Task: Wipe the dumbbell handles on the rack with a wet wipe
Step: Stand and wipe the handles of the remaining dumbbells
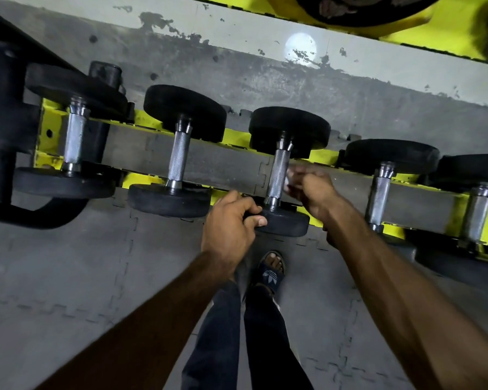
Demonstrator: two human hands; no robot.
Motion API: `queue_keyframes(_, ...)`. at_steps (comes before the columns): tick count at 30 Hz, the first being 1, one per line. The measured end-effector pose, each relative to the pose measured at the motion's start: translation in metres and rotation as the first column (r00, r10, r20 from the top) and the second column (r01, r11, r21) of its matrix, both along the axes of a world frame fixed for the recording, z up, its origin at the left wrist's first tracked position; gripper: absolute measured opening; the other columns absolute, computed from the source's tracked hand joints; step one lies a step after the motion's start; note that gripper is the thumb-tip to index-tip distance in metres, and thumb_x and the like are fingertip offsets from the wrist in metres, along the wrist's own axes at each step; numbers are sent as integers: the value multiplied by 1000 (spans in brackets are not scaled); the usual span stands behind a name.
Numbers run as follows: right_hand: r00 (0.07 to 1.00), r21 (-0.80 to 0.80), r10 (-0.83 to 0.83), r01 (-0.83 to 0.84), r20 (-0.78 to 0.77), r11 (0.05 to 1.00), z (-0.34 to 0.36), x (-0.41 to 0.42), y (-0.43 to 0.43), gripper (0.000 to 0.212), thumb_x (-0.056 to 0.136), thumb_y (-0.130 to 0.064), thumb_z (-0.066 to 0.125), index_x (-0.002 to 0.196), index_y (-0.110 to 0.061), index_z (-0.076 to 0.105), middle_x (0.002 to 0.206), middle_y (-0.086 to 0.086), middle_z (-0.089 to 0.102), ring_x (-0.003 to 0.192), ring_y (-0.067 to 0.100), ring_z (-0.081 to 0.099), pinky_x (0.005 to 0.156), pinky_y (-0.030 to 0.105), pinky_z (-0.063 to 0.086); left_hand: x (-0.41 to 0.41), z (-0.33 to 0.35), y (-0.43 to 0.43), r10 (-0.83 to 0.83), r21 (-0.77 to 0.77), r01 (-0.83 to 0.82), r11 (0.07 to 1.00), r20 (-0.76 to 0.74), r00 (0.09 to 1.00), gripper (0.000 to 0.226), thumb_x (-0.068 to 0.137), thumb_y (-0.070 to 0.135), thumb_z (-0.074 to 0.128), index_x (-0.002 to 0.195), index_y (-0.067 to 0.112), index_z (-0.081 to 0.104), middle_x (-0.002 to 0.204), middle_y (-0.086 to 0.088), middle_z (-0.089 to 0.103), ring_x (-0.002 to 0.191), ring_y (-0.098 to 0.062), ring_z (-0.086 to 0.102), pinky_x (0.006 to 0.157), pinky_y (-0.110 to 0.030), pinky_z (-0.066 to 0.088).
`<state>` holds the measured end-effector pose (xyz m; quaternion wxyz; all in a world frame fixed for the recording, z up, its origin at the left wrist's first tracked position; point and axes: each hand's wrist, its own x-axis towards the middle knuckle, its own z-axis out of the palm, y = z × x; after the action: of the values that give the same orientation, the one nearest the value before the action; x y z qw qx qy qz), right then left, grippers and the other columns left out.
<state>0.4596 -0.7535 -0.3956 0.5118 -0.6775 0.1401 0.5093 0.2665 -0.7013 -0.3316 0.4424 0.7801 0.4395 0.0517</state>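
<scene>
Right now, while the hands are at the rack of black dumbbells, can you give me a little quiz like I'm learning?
1. True or false: the left hand grips the near black rubber head of a dumbbell.
2. The right hand, holding a white wet wipe, is beside which knurled steel handle, counting from the left? A second, B third, C fifth.
3. Fill in: the metal rack is painted ____.
Key: 1 true; 2 B; 3 yellow.
</scene>
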Motion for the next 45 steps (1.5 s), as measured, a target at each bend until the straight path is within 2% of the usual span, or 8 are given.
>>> queue_keyframes(3,968,-105,223,-235,-112,966,7,2,-9,18,87,12,55,83,-1,67,77,14,65,63,21,63,55,29,58,0,0,-1,3,3,-3,1000,1,1000,14,81,19,81,77,23,67,86,13,56,87,-15,61,72,-40,56)
queue_keyframes(9,959,103,-276,281,-60,954,11,6,7,12,85,6,67,91,-4,71,89,8,74,77,17,71,73,31,60,1,2,0,-1,-4,1,1000,-9,1000,17,80,19,81,76,25,66,86,12,57,87,-14,61,73,-39,56)
queue_keyframes(14,958,-68,198,-187,210,980,33,-15,-27,16,77,11,74,77,-5,70,81,12,74,75,22,70,74,35,60,1,2,0,-4,-13,4,1000,-18,1000,16,80,21,81,77,26,67,87,12,56,88,-13,61,75,-40,57)
queue_keyframes(20,351,-221,500,-598,792,770,27,-7,-12,13,78,-9,81,90,-14,79,93,0,65,82,5,61,71,16,51,1,-1,-1,9,0,-9,1000,10,1000,18,78,20,82,75,25,66,85,11,56,87,-16,63,73,-41,56)
queue_keyframes(25,171,-282,412,-499,895,819,24,-3,2,18,87,-9,70,103,-11,77,102,3,68,89,10,62,77,13,48,1,0,-2,31,-31,-30,999,13,999,21,79,17,81,75,28,64,85,12,55,91,-16,64,77,-41,57)
queue_keyframes(30,-219,-524,638,-782,738,338,21,1,-9,21,75,-2,73,94,-12,77,94,5,62,87,27,62,69,37,55,1,2,-3,25,15,-25,1000,10,1000,14,80,17,80,77,20,67,85,7,57,88,-18,62,75,-41,56)
queue_keyframes(36,-629,-888,648,-424,430,177,44,-14,42,16,63,-4,71,77,-12,72,80,6,67,83,32,64,63,32,50,-1,-2,-11,82,14,-83,996,69,994,12,81,7,78,81,15,70,87,6,57,89,-17,61,77,-39,56)
queue_keyframes(45,-721,-789,675,-504,159,-352,69,-39,77,4,93,-12,57,93,-13,61,98,9,61,100,29,61,71,34,43,-4,-7,-11,63,54,-68,996,76,995,8,81,13,79,82,14,71,86,3,55,84,-22,59,72,-41,55)
